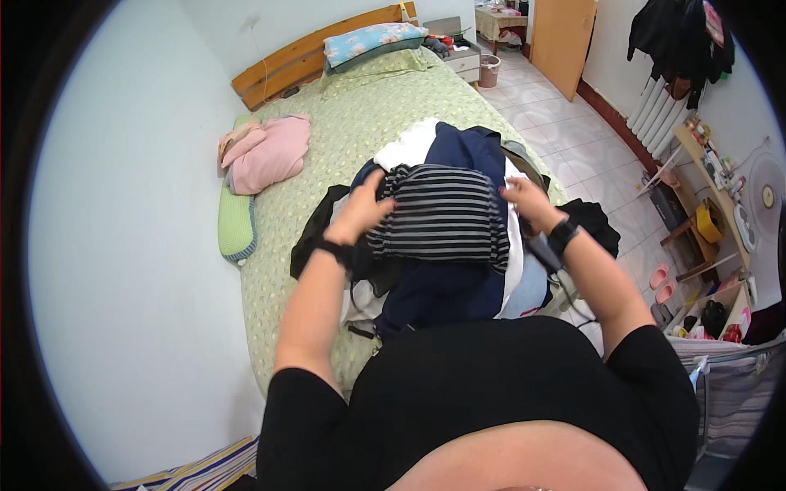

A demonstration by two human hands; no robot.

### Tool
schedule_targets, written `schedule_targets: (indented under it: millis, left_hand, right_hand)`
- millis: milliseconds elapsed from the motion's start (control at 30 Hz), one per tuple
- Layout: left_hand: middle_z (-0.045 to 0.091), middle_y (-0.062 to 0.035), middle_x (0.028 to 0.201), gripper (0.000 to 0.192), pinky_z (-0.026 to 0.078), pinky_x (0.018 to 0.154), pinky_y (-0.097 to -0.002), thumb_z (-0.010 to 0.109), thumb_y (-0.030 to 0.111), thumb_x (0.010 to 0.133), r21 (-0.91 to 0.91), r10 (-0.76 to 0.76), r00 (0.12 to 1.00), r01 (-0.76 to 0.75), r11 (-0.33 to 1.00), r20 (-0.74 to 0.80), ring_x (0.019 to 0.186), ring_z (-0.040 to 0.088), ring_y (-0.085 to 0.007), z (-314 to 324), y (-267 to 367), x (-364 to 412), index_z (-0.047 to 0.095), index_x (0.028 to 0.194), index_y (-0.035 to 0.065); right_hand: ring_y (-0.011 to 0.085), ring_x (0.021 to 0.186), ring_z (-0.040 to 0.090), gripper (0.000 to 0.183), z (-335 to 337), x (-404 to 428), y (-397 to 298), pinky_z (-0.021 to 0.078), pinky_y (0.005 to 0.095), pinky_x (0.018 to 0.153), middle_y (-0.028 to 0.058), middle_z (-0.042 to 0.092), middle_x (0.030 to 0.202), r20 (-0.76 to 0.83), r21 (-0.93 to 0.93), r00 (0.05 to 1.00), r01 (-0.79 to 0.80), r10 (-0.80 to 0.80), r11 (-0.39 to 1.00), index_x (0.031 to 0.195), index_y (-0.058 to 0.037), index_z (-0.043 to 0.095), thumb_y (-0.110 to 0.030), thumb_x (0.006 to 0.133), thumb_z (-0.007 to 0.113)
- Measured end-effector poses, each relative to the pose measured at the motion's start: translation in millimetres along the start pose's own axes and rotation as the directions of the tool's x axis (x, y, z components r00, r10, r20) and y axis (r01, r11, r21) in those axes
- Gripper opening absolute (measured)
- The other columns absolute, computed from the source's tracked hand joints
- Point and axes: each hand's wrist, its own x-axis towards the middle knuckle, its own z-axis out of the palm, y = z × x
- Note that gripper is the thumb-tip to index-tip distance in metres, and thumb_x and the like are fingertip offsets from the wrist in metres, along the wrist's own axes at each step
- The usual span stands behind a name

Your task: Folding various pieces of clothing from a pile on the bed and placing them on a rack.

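A black-and-grey striped garment point(439, 215) lies folded into a rough rectangle on top of a heap of clothes. My left hand point(362, 212) is at its left edge, thumb and fingers spread apart. By the upper right corner is my right hand point(531, 201), fingers bent and thumb tip near the cloth; blur hides whether it pinches anything. Beneath and around the striped piece are navy cloth point(463, 144), a white garment point(408, 146), light blue denim-like cloth point(528, 285) and black clothing point(310, 248). Dark bands circle both wrists.
The heap rests on a bed with a green patterned sheet point(350, 126). A pink folded garment point(276, 150) and a green pillow point(236, 227) lie along the left wall. Pillows point(371, 43) sit by the wooden headboard point(288, 58). Shelves point(715, 178) and a fan point(767, 196) stand right.
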Motion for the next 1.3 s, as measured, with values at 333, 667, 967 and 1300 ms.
schedule_targets:
  millis: [333, 667, 967, 1300]
  left_hand:
    - [0.016, -0.0263, 0.145, 0.078, 0.042, 0.097, -0.0421, 0.071, 0.004, 0.065, 0.299, 0.067, 0.997, -0.056, 0.953, -0.026, 0.118, 0.042, -0.0438, 62, 22, -72, 0.04, 0.135, 0.0191]
    - [0.063, -0.0154, 0.104, 0.035, 0.045, 0.089, -0.0343, 0.055, -0.006, 0.067, -0.057, 0.391, 0.851, -0.436, 0.898, -0.35, 0.1, 0.059, -0.0305, 14, 119, -34, 0.061, 0.1, 0.0014]
    - [0.06, -0.0094, 0.112, 0.027, 0.044, 0.088, -0.0253, 0.055, -0.008, 0.079, -0.813, 0.331, 0.93, -0.066, 0.578, 0.16, 0.1, 0.057, -0.0148, 158, 215, 63, 0.059, 0.105, -0.0034]
    - [0.048, -0.0128, 0.129, 0.037, 0.038, 0.099, -0.0309, 0.047, -0.016, 0.073, -0.932, 0.457, 0.885, -0.089, 0.352, 0.088, 0.117, 0.047, -0.021, 367, 269, 151, 0.057, 0.103, 0.0021]
  right_hand:
    - [0.028, 0.114, 0.049, 0.077, 62, -68, 34, 0.0427, 0.0514, 0.09, 0.0184, 0.041, 0.133, 0.293, 0.415, 0.924, -0.353, 0.245, 0.838, 0.134, 0.0005, 0.022, -0.04, 0.084, 0.064]
    - [0.0188, 0.08, 0.066, 0.021, 7, -82, -9, 0.0517, 0.0349, 0.071, 0.0083, 0.067, 0.095, 0.375, 0.885, 0.921, -0.321, -0.107, 0.337, 0.102, -0.0024, 0.06, -0.018, 0.087, 0.057]
    - [0.0218, 0.081, 0.066, 0.023, -133, -126, 61, 0.0533, 0.0331, 0.077, 0.0121, 0.066, 0.095, -0.084, 0.964, 0.996, 0.071, 0.04, 0.256, 0.104, 0.003, 0.06, -0.009, 0.086, 0.056]
    - [0.0295, 0.091, 0.063, 0.026, -244, -93, 180, 0.0497, 0.0415, 0.086, 0.0183, 0.063, 0.103, -0.287, 0.958, 0.952, 0.283, 0.111, 0.045, 0.104, 0.0073, 0.057, -0.002, 0.08, 0.05]
